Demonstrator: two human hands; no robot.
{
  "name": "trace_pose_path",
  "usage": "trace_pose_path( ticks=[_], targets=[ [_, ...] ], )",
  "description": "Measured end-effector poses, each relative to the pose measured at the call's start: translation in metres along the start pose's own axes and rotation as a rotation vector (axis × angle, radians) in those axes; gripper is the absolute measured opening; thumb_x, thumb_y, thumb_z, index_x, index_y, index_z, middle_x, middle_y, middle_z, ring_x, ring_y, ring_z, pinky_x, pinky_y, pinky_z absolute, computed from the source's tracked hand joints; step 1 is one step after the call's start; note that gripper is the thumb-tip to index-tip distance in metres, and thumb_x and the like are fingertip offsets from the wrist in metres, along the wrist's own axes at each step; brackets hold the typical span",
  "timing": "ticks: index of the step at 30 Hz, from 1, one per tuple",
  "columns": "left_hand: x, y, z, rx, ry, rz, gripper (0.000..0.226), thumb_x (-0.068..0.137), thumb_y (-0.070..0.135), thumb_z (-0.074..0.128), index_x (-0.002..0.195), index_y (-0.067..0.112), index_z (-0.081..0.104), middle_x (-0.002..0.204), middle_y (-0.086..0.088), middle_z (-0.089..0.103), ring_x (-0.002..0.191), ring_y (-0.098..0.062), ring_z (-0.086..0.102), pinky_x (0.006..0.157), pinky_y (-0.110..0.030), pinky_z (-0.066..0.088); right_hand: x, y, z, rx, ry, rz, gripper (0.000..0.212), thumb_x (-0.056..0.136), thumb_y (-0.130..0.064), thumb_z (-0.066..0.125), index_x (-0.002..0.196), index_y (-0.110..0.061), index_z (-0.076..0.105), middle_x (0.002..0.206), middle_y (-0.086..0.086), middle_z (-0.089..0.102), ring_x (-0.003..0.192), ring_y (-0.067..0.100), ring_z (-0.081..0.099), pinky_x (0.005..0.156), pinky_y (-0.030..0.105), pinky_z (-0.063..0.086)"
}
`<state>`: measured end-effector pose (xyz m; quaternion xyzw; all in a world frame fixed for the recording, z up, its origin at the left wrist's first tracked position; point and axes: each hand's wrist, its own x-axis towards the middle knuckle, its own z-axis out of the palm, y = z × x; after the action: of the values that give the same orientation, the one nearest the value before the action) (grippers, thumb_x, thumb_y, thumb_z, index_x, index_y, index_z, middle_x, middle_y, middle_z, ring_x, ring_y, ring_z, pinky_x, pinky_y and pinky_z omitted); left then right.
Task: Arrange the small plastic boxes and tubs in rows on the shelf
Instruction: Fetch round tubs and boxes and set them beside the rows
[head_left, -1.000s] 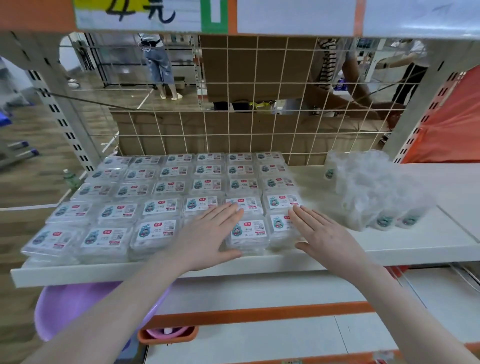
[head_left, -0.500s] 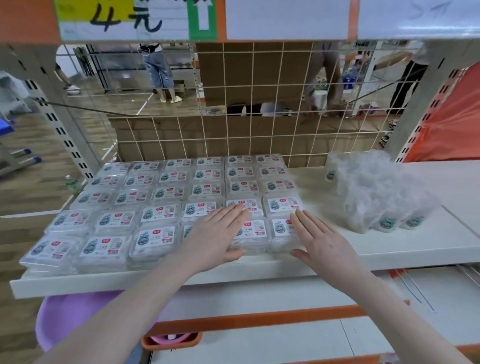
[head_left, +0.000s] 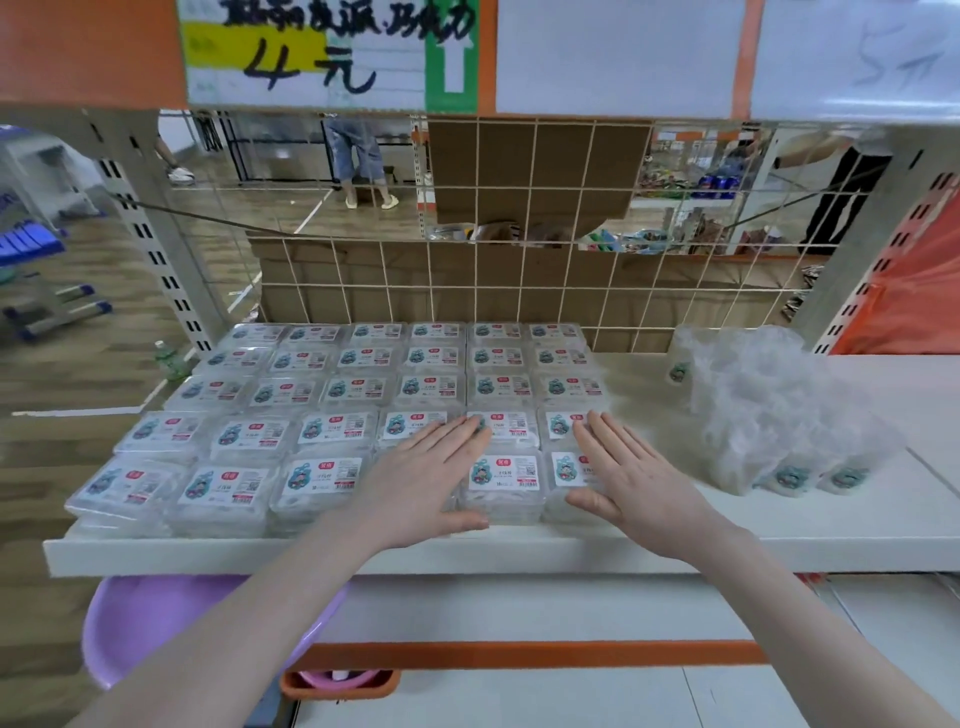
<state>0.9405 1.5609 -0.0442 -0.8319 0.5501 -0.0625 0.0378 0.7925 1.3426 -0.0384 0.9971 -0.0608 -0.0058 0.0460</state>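
**Flat hands on the front rows of boxes**

The small clear boxes (head_left: 363, 415) lie in neat rows on the left part of the white shelf (head_left: 779, 540). The left hand (head_left: 426, 478) and right hand (head_left: 628, 478) rest on the near right boxes, fingers straight, grasping nothing. A clear bag of tubs (head_left: 774, 415) sits just right of the boxes.

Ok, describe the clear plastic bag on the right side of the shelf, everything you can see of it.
The plastic bag is clear, thin and crinkled, and lies slumped on the white shelf, right of the rows of boxes and apart from them. Small tubs with teal labels show through along its front edge and one at its back left. Neither hand touches it.
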Motion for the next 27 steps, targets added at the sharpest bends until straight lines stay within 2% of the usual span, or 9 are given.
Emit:
trace_pose_path(
  ticks=[4, 8, 10, 13, 17, 21, 23, 25, 27],
  targets=[
    [-0.008, -0.004, -0.010, -0.043, -0.007, -0.038, 0.097, 0.073, 0.083, 0.017, 0.136, 0.027, -0.031, 0.145, 0.009, -0.032, 0.131, -0.005, -0.033, 0.099, -0.020, -0.031, 0.001, 0.002, -0.007, 0.061, 0.023, -0.019, 0.109, 0.062, -0.077, -0.027, 0.149, -0.013, -0.008, 0.158, 0.006, -0.006, 0.145, 0.015, -0.010, 0.110, 0.020, -0.015],
    [-0.038, -0.024, -0.026, -0.071, 0.011, -0.148, 0.093, 0.066, 0.085, 0.006, 0.129, 0.032, -0.036, 0.140, 0.015, -0.037, 0.123, 0.001, -0.042, 0.097, -0.012, -0.032, 0.012, -0.004, -0.023, 0.025, 0.078, -0.107, 0.098, 0.073, -0.071, -0.018, 0.150, -0.013, -0.002, 0.158, 0.003, 0.001, 0.145, 0.014, -0.003, 0.102, 0.014, -0.024],
    [-0.062, -0.039, -0.032, -0.074, -0.006, -0.211, 0.093, 0.062, 0.088, -0.005, 0.131, 0.032, -0.033, 0.140, 0.014, -0.037, 0.124, 0.000, -0.041, 0.099, -0.013, -0.030, 0.020, -0.016, -0.030, 0.021, 0.104, -0.149, 0.095, 0.076, -0.070, -0.016, 0.150, -0.015, 0.005, 0.158, 0.001, 0.008, 0.145, 0.013, 0.004, 0.101, 0.013, -0.024],
    [-0.101, -0.064, -0.037, -0.062, -0.032, -0.272, 0.108, 0.051, 0.089, -0.023, 0.138, 0.026, -0.022, 0.142, 0.010, -0.031, 0.130, -0.004, -0.033, 0.102, -0.012, -0.027, 0.029, -0.045, -0.035, 0.076, 0.119, -0.191, 0.086, 0.081, -0.067, -0.005, 0.150, -0.017, 0.008, 0.158, -0.001, 0.009, 0.144, 0.011, 0.005, 0.100, 0.010, -0.024],
    [-0.140, -0.100, -0.033, -0.042, -0.007, -0.292, 0.119, 0.051, 0.087, -0.025, 0.147, 0.019, -0.007, 0.146, 0.008, -0.021, 0.133, -0.007, -0.025, 0.106, -0.013, -0.023, 0.040, -0.088, -0.032, 0.041, 0.139, -0.233, 0.072, 0.093, -0.059, 0.016, 0.150, -0.019, 0.001, 0.158, -0.002, 0.003, 0.144, 0.009, 0.000, 0.107, 0.017, -0.017],
    [-0.158, -0.140, -0.020, 0.015, -0.067, -0.237, 0.116, 0.047, 0.083, -0.033, 0.143, 0.020, -0.017, 0.143, 0.006, -0.028, 0.130, -0.008, -0.031, 0.105, -0.017, -0.025, 0.049, -0.138, -0.030, -0.042, 0.124, -0.210, 0.070, 0.096, -0.056, 0.024, 0.150, -0.019, -0.003, 0.158, -0.002, -0.005, 0.144, 0.010, -0.006, 0.092, 0.012, -0.035],
    [-0.165, -0.156, -0.011, 0.048, -0.053, -0.171, 0.102, 0.060, 0.084, -0.021, 0.142, 0.022, -0.019, 0.144, 0.005, -0.027, 0.133, -0.009, -0.029, 0.105, -0.018, -0.026, 0.053, -0.160, -0.028, -0.098, 0.112, -0.209, 0.069, 0.098, -0.052, 0.026, 0.150, -0.019, -0.004, 0.157, -0.002, -0.006, 0.144, 0.011, -0.007, 0.090, 0.013, -0.037],
    [-0.170, -0.170, -0.003, 0.038, -0.027, -0.138, 0.081, 0.084, 0.074, 0.012, 0.140, 0.024, -0.019, 0.145, 0.005, -0.026, 0.139, -0.010, -0.023, 0.105, -0.019, -0.027, 0.058, -0.176, -0.024, -0.121, 0.105, -0.192, 0.069, 0.098, -0.049, 0.029, 0.149, -0.019, -0.006, 0.157, -0.001, -0.008, 0.144, 0.010, -0.009, 0.096, 0.017, -0.034],
    [-0.172, -0.179, 0.002, 0.011, -0.022, -0.099, 0.080, 0.090, 0.065, 0.029, 0.139, 0.025, -0.020, 0.144, 0.006, -0.027, 0.137, -0.010, -0.026, 0.104, -0.019, -0.028, 0.061, -0.185, -0.022, -0.136, 0.088, -0.161, 0.070, 0.098, -0.049, 0.030, 0.149, -0.019, -0.007, 0.158, -0.001, -0.008, 0.144, 0.011, -0.008, 0.101, 0.020, -0.027]
  ],
)
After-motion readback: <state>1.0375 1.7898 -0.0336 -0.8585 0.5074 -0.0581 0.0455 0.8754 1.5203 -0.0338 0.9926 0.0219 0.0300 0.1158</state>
